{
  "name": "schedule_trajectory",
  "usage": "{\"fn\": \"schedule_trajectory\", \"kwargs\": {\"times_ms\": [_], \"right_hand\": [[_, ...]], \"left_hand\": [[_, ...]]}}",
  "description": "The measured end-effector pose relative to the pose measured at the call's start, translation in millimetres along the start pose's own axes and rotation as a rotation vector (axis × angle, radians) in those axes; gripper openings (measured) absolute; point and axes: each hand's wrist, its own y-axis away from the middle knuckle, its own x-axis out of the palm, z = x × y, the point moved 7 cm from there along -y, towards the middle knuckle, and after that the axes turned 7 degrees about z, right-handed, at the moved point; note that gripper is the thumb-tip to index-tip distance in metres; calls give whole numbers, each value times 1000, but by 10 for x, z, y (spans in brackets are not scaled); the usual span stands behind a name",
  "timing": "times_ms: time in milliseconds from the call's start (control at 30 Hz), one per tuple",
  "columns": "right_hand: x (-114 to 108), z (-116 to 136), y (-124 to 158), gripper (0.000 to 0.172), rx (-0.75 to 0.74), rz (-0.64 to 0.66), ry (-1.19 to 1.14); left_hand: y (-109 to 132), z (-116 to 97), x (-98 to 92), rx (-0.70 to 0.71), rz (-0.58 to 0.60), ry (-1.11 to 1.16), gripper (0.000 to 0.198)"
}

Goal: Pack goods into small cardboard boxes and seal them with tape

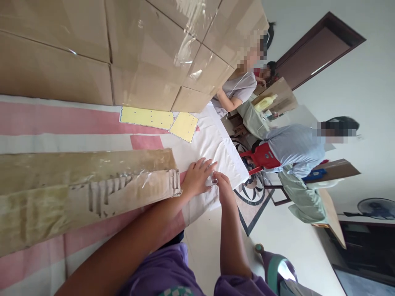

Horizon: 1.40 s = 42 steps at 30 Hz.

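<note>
My left hand [198, 177] lies palm down near the corner of the pink and white striped cloth [117, 142], fingers spread. Right beside it is my right hand [223, 185], its thumb and fingers pinched together near the cloth's edge. A small, clear, shiny bit [213, 180] shows between the two hands at the right fingertips; I cannot make out its kind. Two yellow paper pieces [146, 116] with wavy borders and small marks lie farther along the cloth, one overlapping the other, and neither hand touches them.
A taped cardboard wall [148, 61] stands along the cloth's far side. A long cardboard piece [89, 185] lies left of my hands, by my left wrist. Several people sit beyond, one on a red chair [264, 156]. A fan [377, 209] stands far right.
</note>
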Motion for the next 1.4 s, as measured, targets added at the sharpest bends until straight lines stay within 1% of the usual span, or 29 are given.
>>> {"fn": "schedule_trajectory", "kwargs": {"times_ms": [100,200,267,400,533,700,867,1067,1233,1400], "right_hand": [[-2,89,4,35,-21,-27,17],[13,193,11,37,-41,-8,53],[3,219,21,36,-36,4,68],[-71,170,57,33,-21,21,90],[-153,86,113,36,-29,39,130],[-253,15,208,33,-30,15,106],[-283,-18,293,32,-37,-1,98],[-270,-95,369,30,-22,-21,106],[-275,-60,435,35,-50,-15,133],[-329,-41,521,36,-52,-27,142]], "left_hand": [[16,-11,-58,-4,-9,12,92],[28,-17,-104,-11,-4,19,92],[31,-14,-118,-19,4,20,92],[23,-6,-108,-24,12,5,94],[15,-7,-94,-17,7,-6,91],[4,-2,-82,-24,15,4,89],[4,11,-83,-40,29,28,96],[-2,29,-92,-59,57,73,98],[-4,49,-76,-65,43,96,101],[1,56,-73,-59,23,96,100]]}}
